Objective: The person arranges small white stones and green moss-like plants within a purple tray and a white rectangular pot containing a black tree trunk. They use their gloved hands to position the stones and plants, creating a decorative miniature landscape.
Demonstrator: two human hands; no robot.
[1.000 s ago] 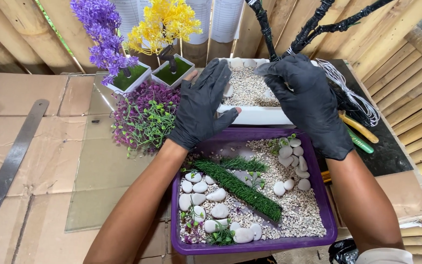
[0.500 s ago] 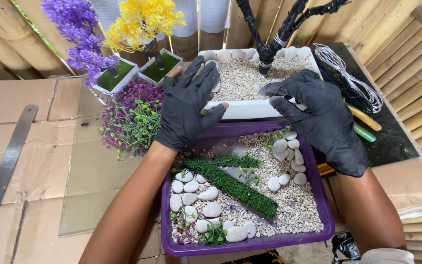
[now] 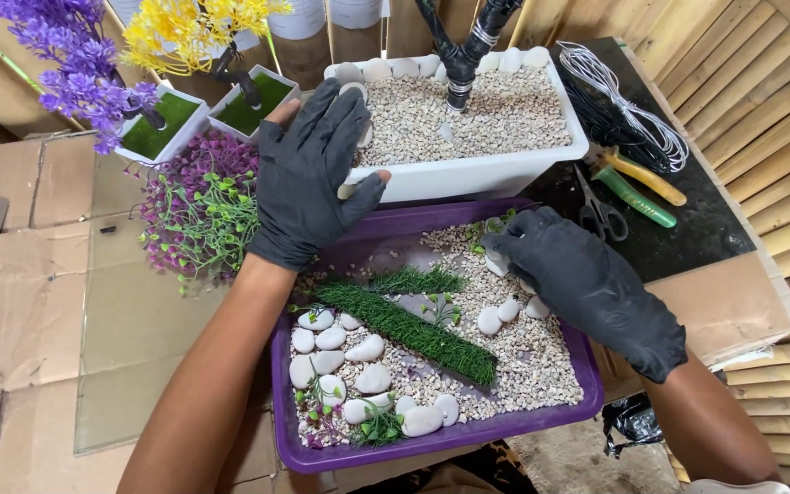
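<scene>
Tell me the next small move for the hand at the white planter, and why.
Probably set the white pebble pinched by the left hand down on the rim of the white planter. Pebbles already line the far edge, while the near left corner looks unfinished. The right hand rests on pebbles in the purple tray.

To your far left a purple flower sprig (image 3: 66,64) and a yellow one (image 3: 189,32) stand in small white square pots (image 3: 162,128) lined with green turf; a purple-and-green leafy bunch (image 3: 196,212) lies just below them; flattened cardboard (image 3: 20,302) covers the surface; to your right lie a coil of white wire (image 3: 628,114), pliers (image 3: 637,183) and scissors (image 3: 601,215) on a dark board (image 3: 724,220).
</scene>
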